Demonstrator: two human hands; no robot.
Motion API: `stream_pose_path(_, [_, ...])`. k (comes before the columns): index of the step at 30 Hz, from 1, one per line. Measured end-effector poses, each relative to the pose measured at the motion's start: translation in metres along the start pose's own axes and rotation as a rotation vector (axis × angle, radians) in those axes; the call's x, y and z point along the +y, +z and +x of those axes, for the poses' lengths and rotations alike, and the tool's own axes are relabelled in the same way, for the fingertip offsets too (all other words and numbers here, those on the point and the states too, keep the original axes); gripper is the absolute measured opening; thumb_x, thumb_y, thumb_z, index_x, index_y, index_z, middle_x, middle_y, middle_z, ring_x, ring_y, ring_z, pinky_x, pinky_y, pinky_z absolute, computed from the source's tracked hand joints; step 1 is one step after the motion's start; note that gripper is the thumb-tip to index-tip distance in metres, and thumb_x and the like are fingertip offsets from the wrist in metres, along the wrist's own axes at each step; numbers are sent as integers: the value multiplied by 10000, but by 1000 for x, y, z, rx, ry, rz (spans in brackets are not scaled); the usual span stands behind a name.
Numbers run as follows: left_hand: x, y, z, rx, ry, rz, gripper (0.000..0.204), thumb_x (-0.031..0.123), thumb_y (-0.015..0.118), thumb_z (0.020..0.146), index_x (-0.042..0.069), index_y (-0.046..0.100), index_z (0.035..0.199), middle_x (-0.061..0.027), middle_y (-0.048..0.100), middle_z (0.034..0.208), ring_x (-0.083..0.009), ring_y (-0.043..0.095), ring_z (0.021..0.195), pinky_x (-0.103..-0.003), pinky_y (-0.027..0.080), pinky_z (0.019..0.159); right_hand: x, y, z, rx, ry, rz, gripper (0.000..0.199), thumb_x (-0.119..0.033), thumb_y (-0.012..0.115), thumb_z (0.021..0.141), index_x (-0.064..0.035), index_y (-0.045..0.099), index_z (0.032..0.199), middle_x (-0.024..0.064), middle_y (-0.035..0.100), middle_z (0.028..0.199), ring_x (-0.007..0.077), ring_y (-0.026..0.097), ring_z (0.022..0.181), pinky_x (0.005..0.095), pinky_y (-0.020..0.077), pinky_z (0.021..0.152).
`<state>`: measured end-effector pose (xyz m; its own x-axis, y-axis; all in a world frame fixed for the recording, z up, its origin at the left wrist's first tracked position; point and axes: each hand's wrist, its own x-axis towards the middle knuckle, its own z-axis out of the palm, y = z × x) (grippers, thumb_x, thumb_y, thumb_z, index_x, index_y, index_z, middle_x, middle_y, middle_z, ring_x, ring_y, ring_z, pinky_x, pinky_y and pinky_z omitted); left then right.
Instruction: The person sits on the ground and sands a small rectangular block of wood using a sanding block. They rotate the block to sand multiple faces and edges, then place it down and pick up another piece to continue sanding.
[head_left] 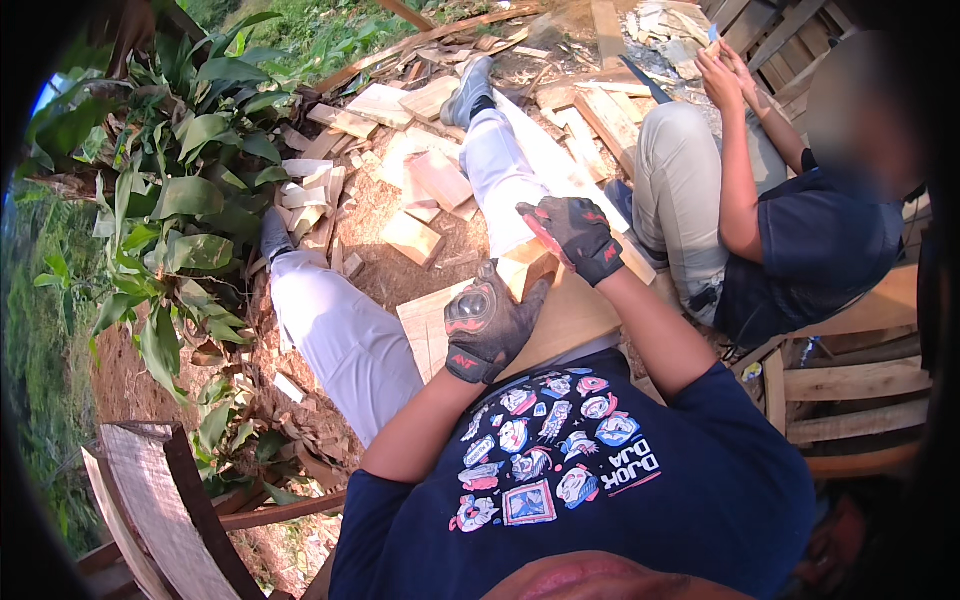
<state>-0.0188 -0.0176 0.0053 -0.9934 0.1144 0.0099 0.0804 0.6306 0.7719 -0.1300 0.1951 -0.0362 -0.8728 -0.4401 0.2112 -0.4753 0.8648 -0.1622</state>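
Across my lap lies a flat pale board (582,318). A small wooden block (524,268) rests on it, between my two gloved hands. My left hand (492,320), in a black glove with a hard knuckle guard, lies over the board and grips the block's near side, its thumb stretched along it. Bent over the block's far right end is my right hand (575,236), in a matching glove. A red strip shows under its fingers; whether it is glove or something held, I cannot make out. The fingertips of both hands are partly hidden.
Wood offcuts (412,238) and shavings cover the ground between and beyond my legs. At the right sits another person (820,220), both hands raised around a small object. Leafy plants (190,200) stand at the left. A curved wooden chair part (160,500) is at lower left.
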Motion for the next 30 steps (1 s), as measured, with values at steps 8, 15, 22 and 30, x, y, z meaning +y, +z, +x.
stream_pose_path(8, [-18,10,0,211,487,71,594,453,769,998,-26,641,1323,-232,769,957,-434,769,834,-523,597,715,-60,-19,-13,75,-87,233,430,-398,644,1091,-285,694,1503,31,787,1232,333,760,1059,481,590,875])
stream_pose_path(15, [15,-13,-5,-71,-28,126,697,562,730,1010,-60,633,1310,-267,771,1017,-422,784,882,-512,612,765,-49,-53,12,-218,40,15,358,-387,709,1040,-223,759,1354,111,775,1081,342,753,1011,470,598,834])
stream_pose_path(22, [16,-8,-7,-9,-14,160,670,574,759,963,-34,650,1220,-213,776,828,-413,782,758,-516,609,686,-44,-42,-5,17,-78,46,312,-254,692,1035,-202,770,1333,71,758,1095,319,740,990,471,588,852])
stream_pose_path(30, [18,-15,-6,-75,-73,119,696,568,752,988,-61,646,1268,-250,781,924,-417,785,828,-519,608,720,-60,-63,4,-211,117,45,330,-335,665,1053,-83,740,1254,122,750,1157,314,745,1097,475,602,972])
